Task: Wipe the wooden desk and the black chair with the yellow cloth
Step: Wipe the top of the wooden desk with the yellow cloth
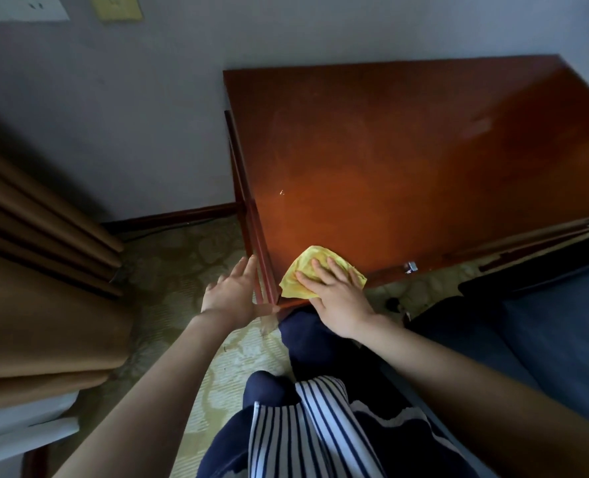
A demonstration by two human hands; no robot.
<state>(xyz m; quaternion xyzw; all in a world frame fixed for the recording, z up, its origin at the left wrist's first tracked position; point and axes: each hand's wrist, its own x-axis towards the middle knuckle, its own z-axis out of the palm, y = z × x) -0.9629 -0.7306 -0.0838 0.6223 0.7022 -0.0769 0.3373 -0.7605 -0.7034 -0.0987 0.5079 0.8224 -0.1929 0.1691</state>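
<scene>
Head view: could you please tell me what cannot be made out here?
Desk: right end cut off by the frame edge.
Cloth: near part hidden under the right hand.
Dark shape at right: dim and cut off; whether it is the chair is unclear.
Left hand: contact with the desk's side unclear from this angle.

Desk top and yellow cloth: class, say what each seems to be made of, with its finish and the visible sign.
Desk top: probably wood or veneer, reddish-brown with a glossy varnish; light glares softly off it. Yellow cloth: soft fabric, perhaps microfibre, matt; it crumples in folds under the right hand.
</scene>
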